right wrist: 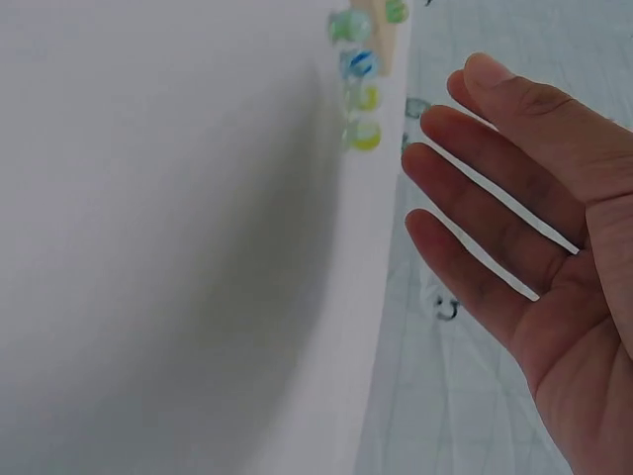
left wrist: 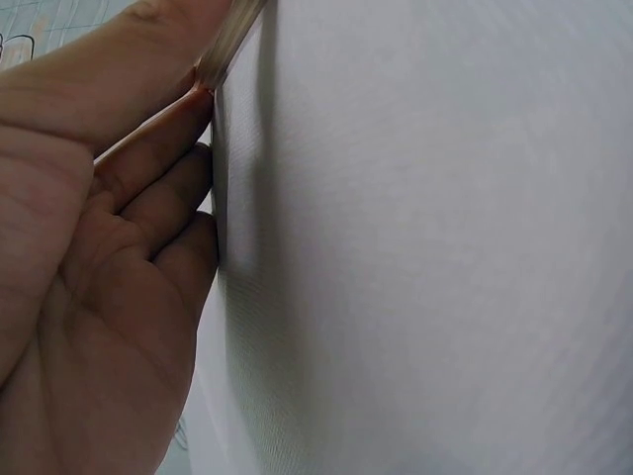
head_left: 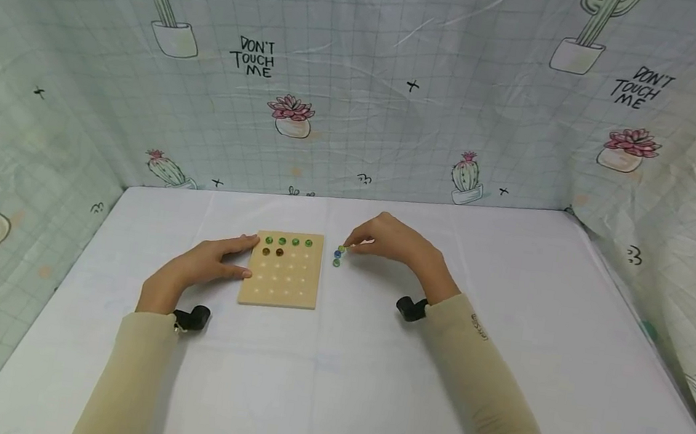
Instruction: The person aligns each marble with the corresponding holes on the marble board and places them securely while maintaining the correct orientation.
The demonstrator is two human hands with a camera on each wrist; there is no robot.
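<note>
A square light-wood board (head_left: 278, 296) with rows of shallow hollows lies on the table. Several green marbles (head_left: 282, 241) fill its far row, and two brown marbles (head_left: 279, 252) sit in the row below. My left hand (head_left: 203, 262) lies against the board's left edge, thumb and fingers extended; in the left wrist view the fingertips meet the board's side. Just right of the board, several glass marbles form a short line, among them a blue one (right wrist: 360, 64) and a yellow one (right wrist: 363, 137). Close over them is my right hand (head_left: 393, 239), fingers loosely bent, nothing showing between them.
A white cloth covers the table (head_left: 364, 395). Behind it hangs a curtain (head_left: 361, 116) printed with cacti, which also closes off both sides. A black wrist camera (head_left: 411, 308) sits at the right cuff, another (head_left: 195, 317) at the left.
</note>
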